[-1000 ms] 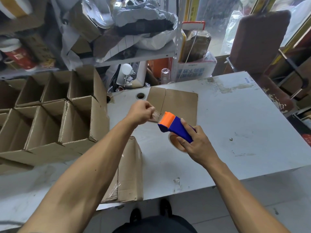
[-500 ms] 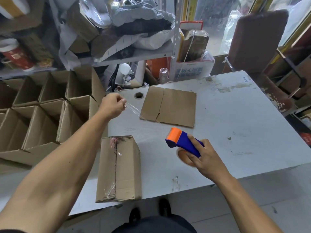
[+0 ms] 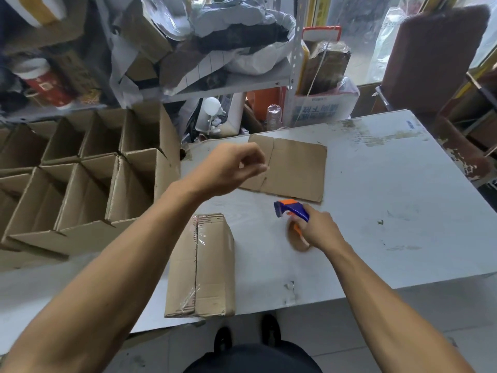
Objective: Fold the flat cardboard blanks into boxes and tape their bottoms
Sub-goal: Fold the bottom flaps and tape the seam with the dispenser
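**Tape drawn, box waiting on the worktop**

A cluttered storeroom with laden metal shelves stands behind a scuffed white worktop [image 3: 376, 189], the landmark for all that follows. Left of the worktop, open brown cardboard boxes [image 3: 80, 181] stand packed in rows, probably finished ones parked out of the way. On its near-left part lies a folded brown cardboard box [image 3: 204, 265], seam up with clear tape along it, placed so the bottom can be reached. Above its far-left part hangs the left hand [image 3: 231, 168], fingers curled as if pinching; whether tape is between them I cannot tell. At its far middle lies a flat brown cardboard blank [image 3: 293, 168], likely next. Over its centre the right hand [image 3: 317, 232] grips a blue-and-orange tape dispenser [image 3: 291, 210].
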